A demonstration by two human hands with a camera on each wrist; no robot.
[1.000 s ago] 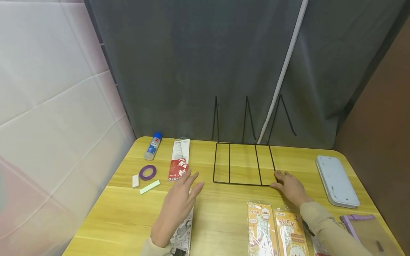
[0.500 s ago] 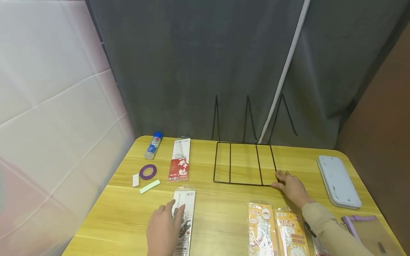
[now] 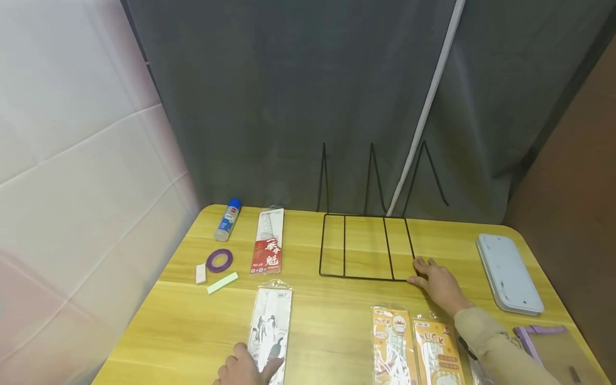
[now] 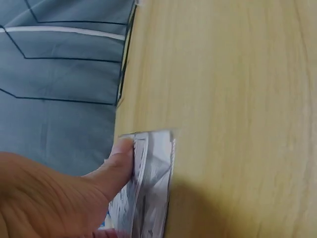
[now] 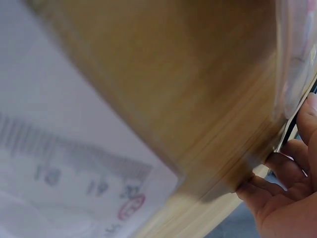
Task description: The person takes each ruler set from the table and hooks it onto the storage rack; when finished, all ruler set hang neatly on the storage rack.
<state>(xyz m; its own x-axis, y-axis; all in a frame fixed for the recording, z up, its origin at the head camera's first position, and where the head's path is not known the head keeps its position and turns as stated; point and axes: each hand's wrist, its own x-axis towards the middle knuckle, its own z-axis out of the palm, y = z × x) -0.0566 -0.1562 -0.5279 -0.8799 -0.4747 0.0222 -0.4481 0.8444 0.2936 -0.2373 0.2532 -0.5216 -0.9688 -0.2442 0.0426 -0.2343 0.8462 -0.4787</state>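
Observation:
My left hand (image 3: 246, 369) grips a clear-wrapped white ruler set package (image 3: 271, 310) with dark animal drawings, near the front of the table. In the left wrist view the thumb presses on the face of this package (image 4: 153, 173), which stands tilted up from the wood. My right hand (image 3: 440, 286) pinches the near right corner of a black wire rack (image 3: 356, 276) with three upright wire dividers. The right wrist view shows the black wire (image 5: 289, 130) between thumb and fingers, with a blurred clear ruler package (image 5: 89, 163) close to the camera.
Two orange duck packages (image 3: 395, 342) lie at the front right. A pale tin case (image 3: 510, 272) and a purple-trimmed pouch (image 3: 553, 347) are further right. A glue bottle (image 3: 228, 220), purple tape roll (image 3: 219, 260), white eraser (image 3: 200, 274), green strip (image 3: 223, 283) and red-white ruler package (image 3: 267, 240) lie left.
My left hand has come down and back toward the front edge and taken hold of the white ruler set package. My right hand has stayed at the rack's corner.

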